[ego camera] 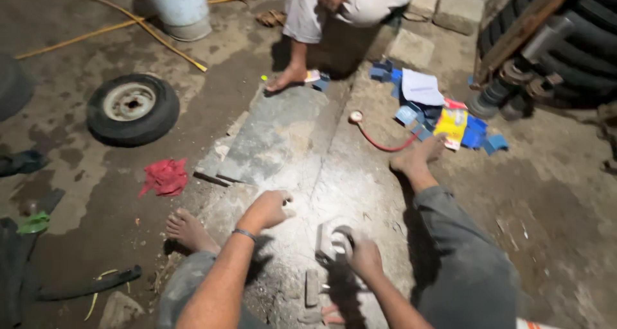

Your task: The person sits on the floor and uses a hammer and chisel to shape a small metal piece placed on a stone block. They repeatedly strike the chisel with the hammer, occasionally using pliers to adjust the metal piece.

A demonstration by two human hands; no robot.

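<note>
A person sits on a dirty concrete floor (308,168), seen from their own head, bare feet spread to either side. The right hand (365,257) is curled over a small grey metal part (331,242) lying on the floor, pressing down on it; whether the fingers fully close around it cannot be told. The left hand (271,208), just left of the metal part, is closed in a loose fist around something small and pale that is too blurred to name. Judging from this, the work goes best with the part pinned flat and firm so it cannot skid on the smooth patch of floor.

Beyond the metal part lies a red hose with a round gauge (355,117), and past that a scatter of blue and yellow packets (450,124). Far left of the part are a small wheel with tyre (132,108) and a red rag (165,176). Another person (334,7) squats at the top, clear of the hands. Big tyres (578,39) fill the top right corner. Nothing blocks the hands.
</note>
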